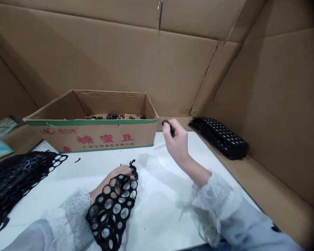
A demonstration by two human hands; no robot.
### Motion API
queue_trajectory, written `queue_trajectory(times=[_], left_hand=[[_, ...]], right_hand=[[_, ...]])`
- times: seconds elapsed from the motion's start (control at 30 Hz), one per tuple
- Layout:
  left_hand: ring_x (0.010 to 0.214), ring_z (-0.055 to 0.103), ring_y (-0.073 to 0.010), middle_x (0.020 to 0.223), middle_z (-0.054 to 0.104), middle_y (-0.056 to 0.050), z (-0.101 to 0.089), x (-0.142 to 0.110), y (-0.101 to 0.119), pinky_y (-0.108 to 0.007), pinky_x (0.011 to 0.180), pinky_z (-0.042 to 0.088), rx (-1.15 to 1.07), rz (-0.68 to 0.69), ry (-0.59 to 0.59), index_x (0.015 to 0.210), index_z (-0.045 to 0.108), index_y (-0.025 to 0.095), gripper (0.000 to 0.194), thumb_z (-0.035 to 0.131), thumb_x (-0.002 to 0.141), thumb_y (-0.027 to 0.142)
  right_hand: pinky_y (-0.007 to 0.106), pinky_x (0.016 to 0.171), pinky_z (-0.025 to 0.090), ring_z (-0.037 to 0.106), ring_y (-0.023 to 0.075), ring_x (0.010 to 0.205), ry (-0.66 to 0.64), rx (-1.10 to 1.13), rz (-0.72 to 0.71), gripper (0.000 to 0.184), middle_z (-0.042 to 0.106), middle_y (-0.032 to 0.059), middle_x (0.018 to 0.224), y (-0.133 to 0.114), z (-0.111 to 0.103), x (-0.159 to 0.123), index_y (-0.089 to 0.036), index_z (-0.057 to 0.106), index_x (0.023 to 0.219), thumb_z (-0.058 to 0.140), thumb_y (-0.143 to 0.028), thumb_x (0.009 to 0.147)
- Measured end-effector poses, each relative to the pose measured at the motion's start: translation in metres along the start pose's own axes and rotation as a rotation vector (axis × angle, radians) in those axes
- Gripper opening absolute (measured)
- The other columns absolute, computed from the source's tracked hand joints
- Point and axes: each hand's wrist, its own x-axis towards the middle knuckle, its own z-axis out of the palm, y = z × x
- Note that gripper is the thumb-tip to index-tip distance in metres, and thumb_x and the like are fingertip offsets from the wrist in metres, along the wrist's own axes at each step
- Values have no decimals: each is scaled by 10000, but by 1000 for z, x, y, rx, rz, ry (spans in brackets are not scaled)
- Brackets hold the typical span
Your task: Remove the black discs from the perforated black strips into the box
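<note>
My left hand (119, 173) is closed on a black mesh piece full of round holes (112, 205), which drapes over the wrist and down to the white table. Its top edge is bunched at my fingers. Raised above the table, my right hand (176, 139) is curled around a small black thing (170, 127); its kind cannot be made out, and the hand is slightly blurred. The two hands are well apart. A larger heap of the same black holed mesh (23, 177) lies at the left.
A cardboard box (112, 136) with red lettering stands at the back, small black rings inside. A stack of black holed pieces (219, 137) lies on the right. Patterned packets (0, 146) sit far left. Tall cardboard walls (120, 52) surround the white table (157, 209).
</note>
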Motion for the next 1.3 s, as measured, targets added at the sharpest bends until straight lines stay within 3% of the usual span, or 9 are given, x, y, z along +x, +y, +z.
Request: queue_trajectory(times=[0.17,0.3,0.37,0.57,0.77,0.9,1.0,1.17,1.3], left_hand=[[704,442,-142,725,479,-8,-4,3,7,-268,673,377,-182,-184,11,671,404,171,191,415,820,290],[718,432,-142,724,475,-5,0,0,0,-274,691,366,-176,-155,-2,678,409,170,199,441,812,313],[711,424,-137,728,473,0,2,-1,-4,-274,689,363,-171,-127,13,683,408,171,194,437,811,315],[714,426,-132,736,473,4,5,-2,-7,-264,675,364,-136,-74,31,693,406,173,188,429,819,311],[692,449,-138,748,503,-5,0,-7,-3,-277,663,385,-101,-84,163,760,416,177,135,430,803,304],[680,465,-140,738,501,-1,1,-10,-8,-268,634,383,57,-1,284,790,415,173,133,470,777,293],[649,447,-133,698,487,12,3,-10,-11,-265,620,371,168,85,215,730,398,180,152,496,757,294],[608,404,-135,673,464,2,1,-11,-12,-270,559,346,184,79,268,695,372,188,193,466,754,346],[677,449,-154,759,494,-16,3,-15,-19,-280,603,395,18,167,281,750,380,197,304,550,670,435]], right_hand=[[250,713,383,502,110,742,82,-110,-172,337,513,26,792,-14,55,98,-161,484,919,200,-344,909],[317,792,394,534,198,964,-490,-510,94,353,543,144,1074,1,104,129,-129,461,1099,214,-293,907],[309,753,419,573,224,906,-686,-538,152,285,601,162,990,12,115,130,-103,565,973,447,-316,822],[301,713,428,597,211,816,-901,-492,97,272,645,135,921,12,96,125,-117,625,882,557,-342,746],[307,805,382,532,168,895,-523,-134,-234,384,603,95,950,-25,47,61,-137,545,987,256,-372,893],[304,877,365,489,176,1034,-852,219,-296,390,551,90,1119,-21,40,-34,-175,452,1165,391,-393,847],[287,813,394,515,164,946,-983,354,-124,436,560,85,1057,-5,46,-81,-175,399,1196,405,-419,835],[336,829,360,472,158,817,-1132,266,-92,423,537,43,836,7,53,-92,-182,463,1136,382,-465,833],[328,840,341,395,182,927,-1042,257,-134,454,465,56,926,2,57,-90,-192,536,1027,530,-525,719]])
